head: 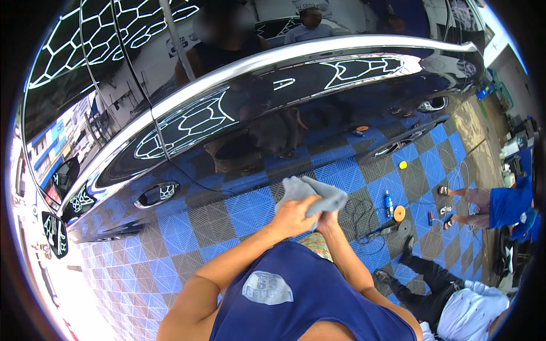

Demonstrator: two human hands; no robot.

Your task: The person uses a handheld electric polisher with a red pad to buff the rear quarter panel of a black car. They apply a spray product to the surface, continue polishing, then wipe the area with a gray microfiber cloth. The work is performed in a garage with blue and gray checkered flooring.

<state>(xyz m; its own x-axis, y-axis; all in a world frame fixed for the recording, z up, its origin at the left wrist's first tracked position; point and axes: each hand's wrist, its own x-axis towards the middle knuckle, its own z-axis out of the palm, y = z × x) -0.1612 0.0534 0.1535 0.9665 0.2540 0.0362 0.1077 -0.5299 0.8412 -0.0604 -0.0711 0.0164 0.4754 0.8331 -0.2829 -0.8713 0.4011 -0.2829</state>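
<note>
A grey microfibre cloth (309,194) is bunched between my two hands in front of my waist. My left hand (294,217) grips it from above, fingers curled over a fold. Beneath the cloth, my right hand (328,219) holds the other side, its fingers mostly hidden. Ahead of me stands a glossy black car (264,128), apart from my hands. A chrome trim strip (264,59) runs below its windows. One chrome door handle (157,195) is to the left, another door handle (433,104) far right.
Blue and grey floor tiles (200,230) lie underfoot. On the right are a polishing machine (384,229), a coiled black cable (360,209), an orange polishing pad (399,213) and a blue bottle (388,204). Two people, one in a blue shirt (509,206), one in a light shirt (471,311), are nearby.
</note>
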